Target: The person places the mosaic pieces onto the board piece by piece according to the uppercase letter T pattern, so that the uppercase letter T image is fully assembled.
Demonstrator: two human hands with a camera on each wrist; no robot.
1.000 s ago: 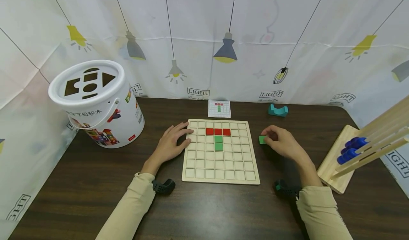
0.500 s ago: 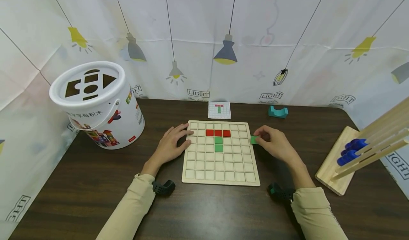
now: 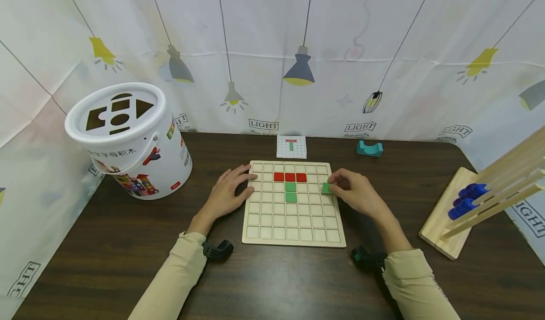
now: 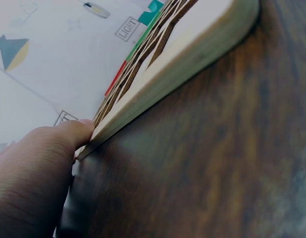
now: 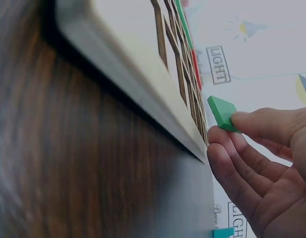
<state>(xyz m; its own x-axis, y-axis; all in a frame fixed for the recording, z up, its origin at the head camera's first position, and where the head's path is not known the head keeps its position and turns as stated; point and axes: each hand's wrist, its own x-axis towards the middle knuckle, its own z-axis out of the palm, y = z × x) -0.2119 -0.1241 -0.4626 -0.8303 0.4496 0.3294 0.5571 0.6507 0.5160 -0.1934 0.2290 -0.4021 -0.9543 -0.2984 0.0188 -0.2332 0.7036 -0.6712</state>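
A wooden grid board [image 3: 294, 237] lies flat on the dark table. Three red square tiles [image 3: 290, 177] form a row in its upper part, and two green square tiles [image 3: 291, 197] run down below the middle one. My right hand [image 3: 356, 193] pinches another green tile [image 5: 223, 113] between thumb and fingers, over the board's right edge. In the right wrist view that tile is tilted and apart from the board. My left hand [image 3: 227, 193] rests at the board's left edge with fingers spread; in the left wrist view the thumb [image 4: 76, 131] touches the edge.
Behind the board lies a printed pattern card [image 3: 291, 147] with a red and green T. A teal arch block [image 3: 369, 148] is at the back right. A white lidded bucket [image 3: 140, 164] stands left, and a wooden bead stand [image 3: 451, 220] with blue beads stands right.
My right hand has moved left with the green tile, from the table beside the board to above its right columns. The left hand has stayed in place.
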